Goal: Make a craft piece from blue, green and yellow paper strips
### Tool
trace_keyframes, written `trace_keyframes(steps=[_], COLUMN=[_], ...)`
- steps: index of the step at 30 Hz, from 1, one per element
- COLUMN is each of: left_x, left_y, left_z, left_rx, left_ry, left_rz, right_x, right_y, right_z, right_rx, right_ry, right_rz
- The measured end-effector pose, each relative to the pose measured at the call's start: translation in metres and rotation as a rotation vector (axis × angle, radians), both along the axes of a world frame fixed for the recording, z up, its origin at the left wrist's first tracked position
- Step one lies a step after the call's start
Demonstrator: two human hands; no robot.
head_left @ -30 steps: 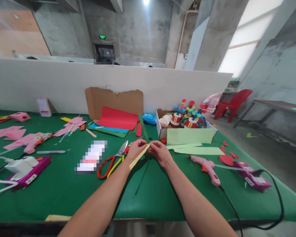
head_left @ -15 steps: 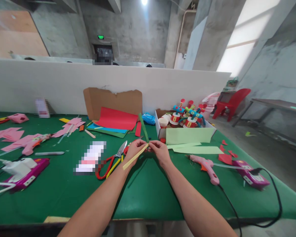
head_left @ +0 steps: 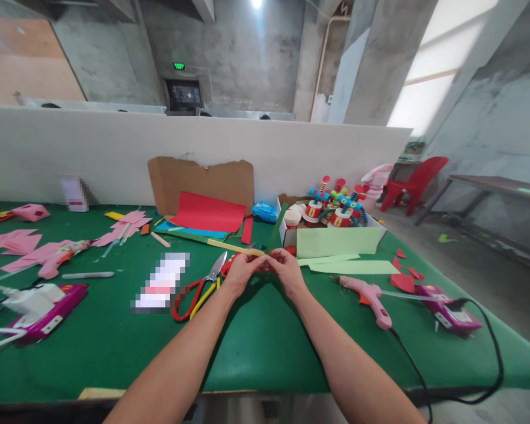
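My left hand [head_left: 244,274] and my right hand [head_left: 286,271] meet above the middle of the green table, fingertips pinched close together. Between them are two narrow paper strips that join at the fingertips. The yellow paper strip [head_left: 232,247] points out to the left over my left fingers. A green paper strip [head_left: 277,227] rises up and slightly right from the pinch. Where the strips cross is mostly hidden by my fingers. Just left of my left hand lie red-handled scissors [head_left: 198,291], with a yellow-handled tool [head_left: 206,299] against them.
A pink glue gun [head_left: 366,294] and a purple power strip [head_left: 448,312] with a trailing cord lie right. Behind stands a box [head_left: 340,242] of paper-cup figures. Coloured paper sheets [head_left: 212,213] lie at the back. Another glue gun [head_left: 55,259] and power strip [head_left: 55,315] are left.
The yellow strip has swung up from pointing down-left to pointing nearly level left. The green strip now leans right instead of left. Both hands stay together in nearly the same place.
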State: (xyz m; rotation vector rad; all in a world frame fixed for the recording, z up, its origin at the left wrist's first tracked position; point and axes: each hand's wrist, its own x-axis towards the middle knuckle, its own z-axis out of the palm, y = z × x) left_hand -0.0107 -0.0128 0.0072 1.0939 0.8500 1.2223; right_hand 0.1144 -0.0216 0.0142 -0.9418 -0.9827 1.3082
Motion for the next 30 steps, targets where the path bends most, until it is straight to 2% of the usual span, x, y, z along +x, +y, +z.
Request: trace_keyframes(steps=[7,16,21,25,30], left_x=[-0.0034,-0.0046,-0.003,-0.0006,0.0014], left_y=[0.0019,-0.0003,0.0001,-0.0014,-0.0039], left_z=[-0.0005,0.0021,0.0025,0.004,0.0067], left_rx=[0.024,0.065,0.008,-0.07,-0.047], left_ry=[0.106,0.135,0.108,-0.02,-0.002], left_rz=[0.105,0.107,0.093,0.092,0.038], right_x=[0.0017,0.0014,0.0031,0.0027,0.0005], right_y=[-0.0012,0.0005,-0.0016,-0.002,-0.002], right_z=[0.0009,0.0005,0.0043,0.0041,0.0021], right_rx=[-0.053,-0.04,-0.091,-0.127,-0.111], right_ry=[-0.002,-0.07,-0.023,0.045,0.071], right_rz=[0.055,-0.003,0.046,0.011,-0.034])
